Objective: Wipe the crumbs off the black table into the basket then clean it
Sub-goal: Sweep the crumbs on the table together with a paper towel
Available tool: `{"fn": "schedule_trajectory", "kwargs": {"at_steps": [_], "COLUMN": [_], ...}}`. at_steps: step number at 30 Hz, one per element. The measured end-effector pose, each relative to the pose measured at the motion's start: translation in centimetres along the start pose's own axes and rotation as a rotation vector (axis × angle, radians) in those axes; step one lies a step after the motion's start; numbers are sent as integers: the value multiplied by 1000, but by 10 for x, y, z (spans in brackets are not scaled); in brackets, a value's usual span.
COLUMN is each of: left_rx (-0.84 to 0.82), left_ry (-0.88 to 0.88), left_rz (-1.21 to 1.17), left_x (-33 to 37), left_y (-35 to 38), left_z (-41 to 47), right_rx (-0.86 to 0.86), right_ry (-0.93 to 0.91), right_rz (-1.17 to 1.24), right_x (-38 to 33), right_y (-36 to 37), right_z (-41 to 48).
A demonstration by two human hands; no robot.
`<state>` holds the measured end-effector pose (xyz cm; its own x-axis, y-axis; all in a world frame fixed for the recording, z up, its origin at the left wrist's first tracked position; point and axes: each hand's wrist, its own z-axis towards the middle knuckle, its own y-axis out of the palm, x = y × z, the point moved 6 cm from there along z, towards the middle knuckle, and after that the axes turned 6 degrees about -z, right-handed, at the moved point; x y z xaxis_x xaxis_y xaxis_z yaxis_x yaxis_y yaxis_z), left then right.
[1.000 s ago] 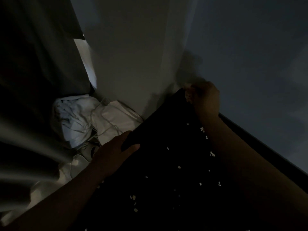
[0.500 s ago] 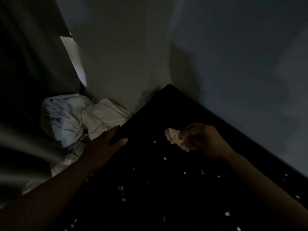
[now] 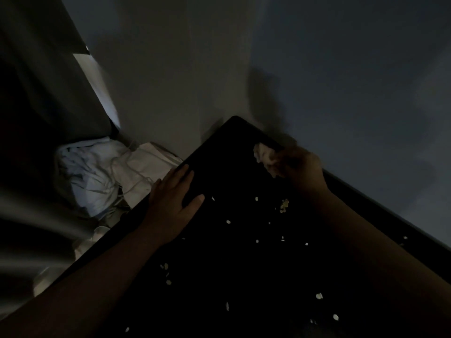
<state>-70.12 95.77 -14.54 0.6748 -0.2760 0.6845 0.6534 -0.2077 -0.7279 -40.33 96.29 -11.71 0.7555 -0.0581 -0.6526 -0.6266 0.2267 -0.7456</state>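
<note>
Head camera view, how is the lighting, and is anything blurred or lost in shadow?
Head view: very dim, the black table reads near-solid black with only pale crumbs standing out; the right hand and the crumpled cloth it grips are motion-blurred, the left hand sharper; a soft shadow falls on the wall, and one bright strip shows beside the curtain.

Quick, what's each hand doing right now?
Left hand: open, resting flat on the black table edge.
Right hand: closed on a crumpled pale wipe.
</note>
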Motion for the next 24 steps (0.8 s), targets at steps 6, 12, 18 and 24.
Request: {"fn": "schedule_trajectory", "kwargs": {"at_steps": [6,12,18,24], "left_rx": [-101,-308,-388,-409], "left_ry": [-11,-8,116,181], "left_rz": [69,-90,145,333], "left_x": [12,72,91,103], "left_y": [2,24,50,73], "left_z": [-6,-20,-11,-7], "right_rx": [-207,73,195,-16], "right_ry": [44,187,343,207], "right_rz": [184,253,144,120], "right_x": [-12,-4,30,25], "right_y": [-9,-57,-62,-45], "right_z": [-93,-68,-47,-112]}}
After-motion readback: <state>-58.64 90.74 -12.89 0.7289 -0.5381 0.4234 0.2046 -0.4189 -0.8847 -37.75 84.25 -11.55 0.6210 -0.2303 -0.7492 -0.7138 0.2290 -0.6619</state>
